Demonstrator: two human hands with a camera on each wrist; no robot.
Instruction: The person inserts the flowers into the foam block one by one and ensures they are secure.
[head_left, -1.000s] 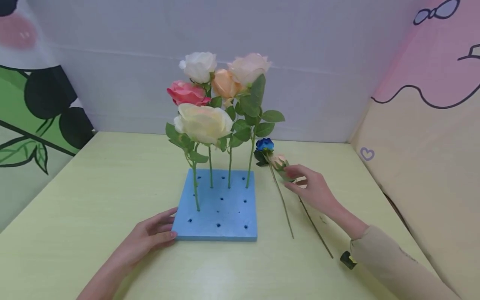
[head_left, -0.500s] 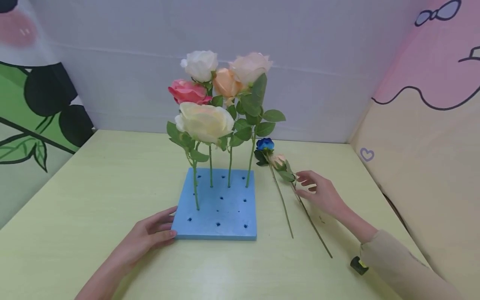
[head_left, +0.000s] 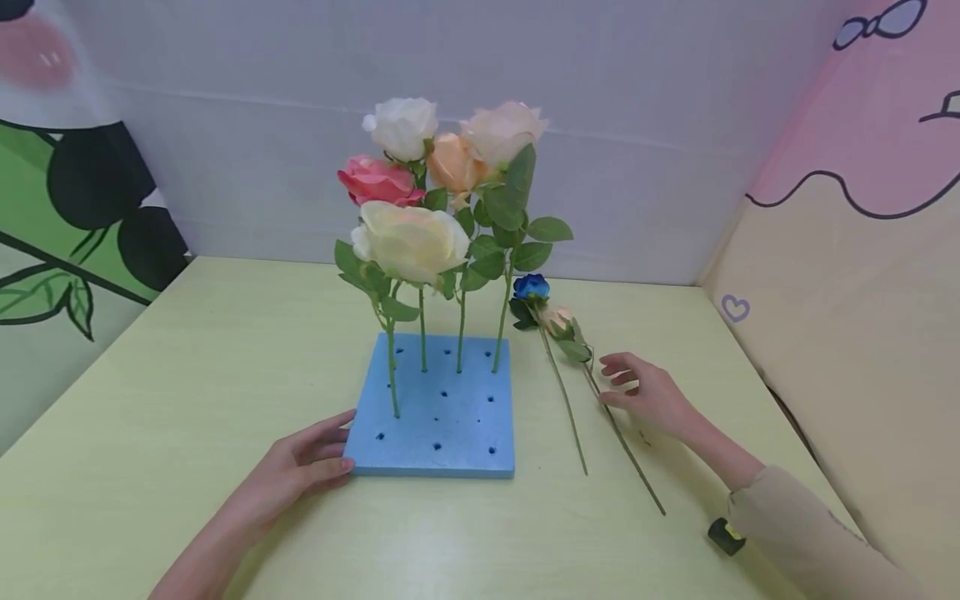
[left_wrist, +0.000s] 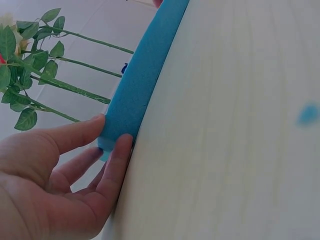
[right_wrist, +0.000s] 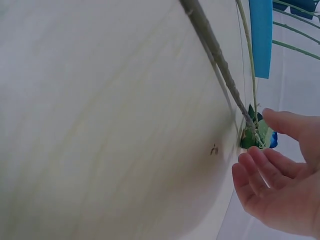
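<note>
A blue perforated foam board [head_left: 465,417] lies on the table, with several artificial roses standing upright in it. The cream rose [head_left: 411,242] is nearest. My left hand [head_left: 303,467] holds the board's front left corner; in the left wrist view, thumb and fingers [left_wrist: 117,165] meet its edge. To the right of the board lie a blue rose [head_left: 531,287] and a peach rose [head_left: 558,322], stems toward me. My right hand [head_left: 648,396] hovers beside the peach rose's stem [head_left: 626,450], fingers loosely bent and apart, nothing between them. In the right wrist view, the stem passes in front of the fingertips.
White [head_left: 402,129], pink [head_left: 380,182], orange [head_left: 453,162] and pale pink [head_left: 504,133] roses rise tall at the board's back. A small black object [head_left: 726,537] shows by the right sleeve [head_left: 795,525]. A pale wall [head_left: 637,192] closes off the table's far edge.
My right hand has let go of the peach rose near its leaves and drawn back to the right. The rose now lies on the table. My left hand has stayed at the board.
</note>
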